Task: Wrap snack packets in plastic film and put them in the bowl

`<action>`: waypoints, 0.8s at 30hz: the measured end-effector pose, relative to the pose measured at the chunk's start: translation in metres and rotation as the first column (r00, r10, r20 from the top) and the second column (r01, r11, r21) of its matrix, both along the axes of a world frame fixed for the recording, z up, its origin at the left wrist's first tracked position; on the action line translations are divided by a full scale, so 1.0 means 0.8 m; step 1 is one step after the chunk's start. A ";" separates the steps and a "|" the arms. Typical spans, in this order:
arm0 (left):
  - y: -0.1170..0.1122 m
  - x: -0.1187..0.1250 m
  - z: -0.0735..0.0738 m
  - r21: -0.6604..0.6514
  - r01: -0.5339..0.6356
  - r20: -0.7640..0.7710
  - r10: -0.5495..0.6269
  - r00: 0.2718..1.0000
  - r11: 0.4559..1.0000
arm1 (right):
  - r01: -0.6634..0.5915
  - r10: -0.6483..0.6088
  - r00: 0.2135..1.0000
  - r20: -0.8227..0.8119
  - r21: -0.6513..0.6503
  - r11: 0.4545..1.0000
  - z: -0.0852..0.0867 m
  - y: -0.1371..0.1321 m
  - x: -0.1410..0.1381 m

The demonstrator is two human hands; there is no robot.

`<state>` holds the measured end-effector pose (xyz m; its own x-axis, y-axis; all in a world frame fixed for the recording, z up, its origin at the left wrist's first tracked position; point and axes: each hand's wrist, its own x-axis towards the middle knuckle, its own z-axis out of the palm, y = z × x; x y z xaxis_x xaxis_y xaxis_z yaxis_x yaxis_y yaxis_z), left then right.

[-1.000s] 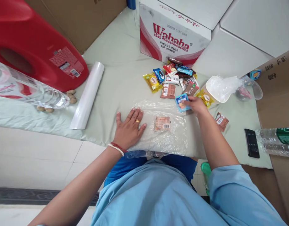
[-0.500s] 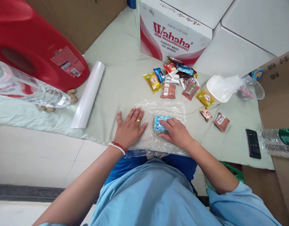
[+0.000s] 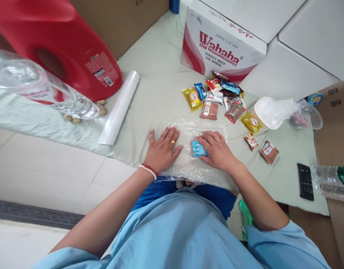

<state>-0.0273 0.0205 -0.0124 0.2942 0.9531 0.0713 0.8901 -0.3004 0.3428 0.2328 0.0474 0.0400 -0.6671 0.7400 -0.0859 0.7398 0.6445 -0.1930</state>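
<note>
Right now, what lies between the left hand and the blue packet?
In the head view, crinkled transparent film lies between the left hand and the blue packet, which the right hand partly covers.

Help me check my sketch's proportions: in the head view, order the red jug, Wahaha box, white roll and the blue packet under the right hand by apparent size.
1. Red jug, even cut off by the frame
2. Wahaha box
3. White roll
4. Blue packet, counting only what the right hand leaves visible

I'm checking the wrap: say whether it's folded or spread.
Spread: the wrap lies wrinkled across the table to its near edge.
</note>
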 end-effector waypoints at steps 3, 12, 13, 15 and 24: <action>0.000 -0.001 0.000 -0.005 0.002 0.001 -0.002 1.000 1.000 | 0.000 0.001 1.000 -0.027 0.039 0.999 -0.007 -0.007 0.008; 0.000 -0.001 -0.001 0.005 0.010 -0.006 -0.010 1.000 1.000 | 0.051 -0.051 0.998 0.027 -0.020 0.998 -0.008 0.004 -0.003; 0.000 -0.001 -0.001 0.005 0.007 -0.010 -0.007 1.000 1.000 | 0.048 -0.048 0.999 0.019 -0.023 0.999 -0.008 0.005 0.002; 0.000 -0.001 -0.001 0.003 -0.001 -0.015 0.001 1.000 1.000 | 0.048 -0.048 0.999 -0.019 -0.017 0.999 -0.006 0.006 0.017; 0.001 -0.002 -0.002 0.016 0.004 -0.005 -0.004 1.000 1.000 | 0.135 -0.150 0.957 -0.249 -0.076 0.988 0.021 0.005 0.020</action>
